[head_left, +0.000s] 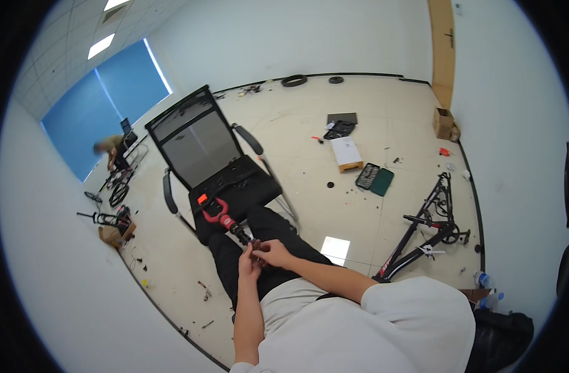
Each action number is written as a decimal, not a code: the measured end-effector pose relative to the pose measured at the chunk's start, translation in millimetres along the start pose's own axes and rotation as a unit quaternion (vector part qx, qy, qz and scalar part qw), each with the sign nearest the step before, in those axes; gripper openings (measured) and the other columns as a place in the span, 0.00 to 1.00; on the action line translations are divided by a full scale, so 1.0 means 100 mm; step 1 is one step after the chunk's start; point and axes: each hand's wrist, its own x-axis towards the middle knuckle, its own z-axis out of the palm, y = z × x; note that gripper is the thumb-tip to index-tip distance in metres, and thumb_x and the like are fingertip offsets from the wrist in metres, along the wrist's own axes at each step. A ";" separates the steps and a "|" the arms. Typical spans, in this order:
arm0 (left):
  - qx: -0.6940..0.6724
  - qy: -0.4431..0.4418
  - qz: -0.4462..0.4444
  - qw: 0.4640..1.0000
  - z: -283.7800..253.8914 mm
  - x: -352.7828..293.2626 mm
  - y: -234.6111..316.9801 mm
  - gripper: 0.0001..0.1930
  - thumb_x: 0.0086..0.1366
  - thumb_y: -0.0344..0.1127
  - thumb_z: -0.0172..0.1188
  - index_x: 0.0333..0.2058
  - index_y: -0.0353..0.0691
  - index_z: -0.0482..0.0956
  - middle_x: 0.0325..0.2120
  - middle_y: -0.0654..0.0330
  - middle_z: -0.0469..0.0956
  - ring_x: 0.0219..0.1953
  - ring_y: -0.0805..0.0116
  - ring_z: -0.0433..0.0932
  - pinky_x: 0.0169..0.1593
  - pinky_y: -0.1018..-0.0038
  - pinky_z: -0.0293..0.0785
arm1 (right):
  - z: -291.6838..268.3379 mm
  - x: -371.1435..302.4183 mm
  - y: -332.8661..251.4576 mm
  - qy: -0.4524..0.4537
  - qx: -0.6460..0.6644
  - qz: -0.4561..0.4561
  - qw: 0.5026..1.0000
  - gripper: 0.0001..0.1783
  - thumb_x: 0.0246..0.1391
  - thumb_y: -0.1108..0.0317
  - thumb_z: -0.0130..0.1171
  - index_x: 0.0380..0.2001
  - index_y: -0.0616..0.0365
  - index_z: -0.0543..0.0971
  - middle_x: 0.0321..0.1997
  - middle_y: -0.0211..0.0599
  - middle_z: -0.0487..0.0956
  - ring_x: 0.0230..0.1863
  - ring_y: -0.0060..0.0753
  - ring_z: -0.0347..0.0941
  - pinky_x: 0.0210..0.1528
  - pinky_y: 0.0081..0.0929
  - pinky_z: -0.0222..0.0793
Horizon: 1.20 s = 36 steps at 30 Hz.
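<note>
Pinching red-black part (230, 224) by near end | left hand (249, 263), right hand (274, 254) | bulk beyond grip

The room is enclosed by white walls (297, 37) edged with dark skirting (476, 208), and is floored with pale, glossy tiles (284, 137) marked by a bright square patch (335, 250). Under a gridded ceiling (69, 31) set with lit rectangular panels (101, 46), the far left is covered by blue blinds (79, 118) bordered by a narrow bright strip (157, 65), while a light wooden door (442, 56) with a dark handle (449, 38) is seen at the far right. The left-centre of the floor is occupied by a black mesh-backed chair (203, 152) fitted with armrests.
</note>
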 end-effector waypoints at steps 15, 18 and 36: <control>-0.066 0.028 0.026 0.997 -0.02 0.12 -0.09 0.08 0.61 0.39 0.60 0.33 0.40 0.77 0.28 0.64 0.77 0.32 0.71 0.75 0.39 0.74 0.70 | -0.10 -0.07 -0.08 0.048 -0.467 -0.339 0.815 0.16 0.47 0.70 0.53 0.41 0.58 0.75 0.33 0.38 0.73 0.27 0.42 0.75 0.26 0.34 0.72; -0.099 0.031 0.026 0.994 0.03 0.10 -0.07 0.09 0.62 0.40 0.59 0.32 0.41 0.76 0.27 0.65 0.77 0.31 0.72 0.75 0.38 0.74 0.69 | -0.08 -0.09 -0.09 0.035 -0.430 -0.338 0.837 0.16 0.49 0.71 0.52 0.43 0.59 0.75 0.37 0.39 0.75 0.29 0.44 0.75 0.29 0.35 0.73; -0.052 0.037 0.018 0.998 0.10 0.02 -0.06 0.09 0.61 0.39 0.60 0.38 0.43 0.78 0.30 0.67 0.78 0.29 0.75 0.75 0.34 0.77 0.69 | -0.12 -0.03 -0.07 0.069 -0.299 -0.274 0.911 0.12 0.53 0.65 0.58 0.35 0.63 0.78 0.25 0.42 0.79 0.24 0.34 0.77 0.25 0.25 0.70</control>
